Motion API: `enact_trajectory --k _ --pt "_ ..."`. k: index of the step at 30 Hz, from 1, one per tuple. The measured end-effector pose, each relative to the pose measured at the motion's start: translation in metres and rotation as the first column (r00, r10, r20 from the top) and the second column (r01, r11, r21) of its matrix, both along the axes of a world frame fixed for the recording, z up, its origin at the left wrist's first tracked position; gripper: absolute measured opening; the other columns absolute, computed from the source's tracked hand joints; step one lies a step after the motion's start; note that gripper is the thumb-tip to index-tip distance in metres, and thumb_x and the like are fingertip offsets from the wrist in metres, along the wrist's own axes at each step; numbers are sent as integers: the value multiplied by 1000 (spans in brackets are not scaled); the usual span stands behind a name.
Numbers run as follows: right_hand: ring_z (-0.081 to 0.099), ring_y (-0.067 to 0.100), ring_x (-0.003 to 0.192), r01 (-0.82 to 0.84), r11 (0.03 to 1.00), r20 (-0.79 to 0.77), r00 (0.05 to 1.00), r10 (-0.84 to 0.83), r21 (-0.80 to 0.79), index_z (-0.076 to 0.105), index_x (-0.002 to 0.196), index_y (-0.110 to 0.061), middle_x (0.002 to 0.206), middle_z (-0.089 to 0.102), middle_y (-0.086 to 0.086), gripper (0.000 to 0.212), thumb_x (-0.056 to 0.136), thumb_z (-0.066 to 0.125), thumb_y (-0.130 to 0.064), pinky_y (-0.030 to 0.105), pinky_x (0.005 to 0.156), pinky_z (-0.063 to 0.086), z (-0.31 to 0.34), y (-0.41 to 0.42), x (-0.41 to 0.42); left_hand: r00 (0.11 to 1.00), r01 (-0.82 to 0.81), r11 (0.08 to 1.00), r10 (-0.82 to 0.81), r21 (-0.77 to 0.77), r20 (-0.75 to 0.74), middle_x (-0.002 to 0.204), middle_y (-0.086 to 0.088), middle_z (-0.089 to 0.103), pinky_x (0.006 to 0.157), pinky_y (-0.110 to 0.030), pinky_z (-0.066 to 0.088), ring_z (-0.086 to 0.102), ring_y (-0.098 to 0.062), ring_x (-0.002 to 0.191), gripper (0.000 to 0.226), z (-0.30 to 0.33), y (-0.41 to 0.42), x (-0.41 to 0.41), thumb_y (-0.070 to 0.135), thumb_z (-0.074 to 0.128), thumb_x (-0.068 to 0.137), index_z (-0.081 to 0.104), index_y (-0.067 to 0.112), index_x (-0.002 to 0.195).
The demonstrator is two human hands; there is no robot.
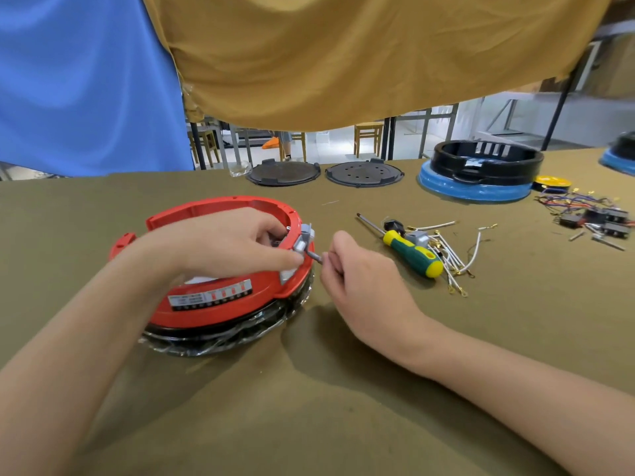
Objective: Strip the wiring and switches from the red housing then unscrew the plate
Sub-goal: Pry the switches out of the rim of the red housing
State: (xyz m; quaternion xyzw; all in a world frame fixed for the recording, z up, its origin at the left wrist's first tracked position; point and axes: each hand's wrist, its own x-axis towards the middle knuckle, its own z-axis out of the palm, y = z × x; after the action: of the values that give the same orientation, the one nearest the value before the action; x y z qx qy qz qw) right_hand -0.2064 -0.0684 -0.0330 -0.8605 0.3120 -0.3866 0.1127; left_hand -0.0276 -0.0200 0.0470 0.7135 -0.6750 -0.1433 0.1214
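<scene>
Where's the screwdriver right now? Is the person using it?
No, the screwdriver lies unused on the table, just right of the right hand, resting on a bunch of loose white wires.

An olive cloth covers the counter [343,407]. At its far edge lie two dark round plates [283,172] [364,173] side by side, and to their right a black ring housing [488,161] sits on a blue base [474,190]. A yellow spool [552,182] lies just beside it. Blue fabric [86,80] and a mustard sheet [343,56] hang behind, with wooden stools [368,137] beyond.
</scene>
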Motion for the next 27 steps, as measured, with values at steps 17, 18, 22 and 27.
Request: enact_trajectory --k 17,18,22,27 --pt "49 29 73 45 946 -64 998 -26 321 33 84 -21 73 49 -1 21 103 40 -23 36 60 29 -1 11 14 993 78 995 -84 -65 -85 93 -20 67 69 -50 46 50 -26 68 42 -12 0 -6 48 56 89 66 10 106" --pt "53 32 76 50 944 -74 997 -28 326 34 87 -19 77 52 1 17 102 42 -20 36 60 31 0 11 16 992 80 995 -86 -62 -88 94 -20 67 69 -49 46 50 -28 68 42 -12 0 -6 48 57 89 66 10 106" --pt "48 27 73 37 930 -75 997 -11 365 32 81 -23 75 48 -1 23 102 42 -22 32 51 25 4 9 17 989 88 995 -94 -51 -112 97 -21 67 73 -53 48 55 -37 74 44 -11 2 -6 47 58 90 65 9 110" --pt "43 23 66 -59 938 -119 987 106 340 34 82 -20 70 47 -2 23 103 43 -25 34 58 29 11 -8 -1 988 79 995 -87 -67 -128 95 -22 63 74 -55 46 50 -29 71 44 -11 4 -7 47 59 90 66 9 110"
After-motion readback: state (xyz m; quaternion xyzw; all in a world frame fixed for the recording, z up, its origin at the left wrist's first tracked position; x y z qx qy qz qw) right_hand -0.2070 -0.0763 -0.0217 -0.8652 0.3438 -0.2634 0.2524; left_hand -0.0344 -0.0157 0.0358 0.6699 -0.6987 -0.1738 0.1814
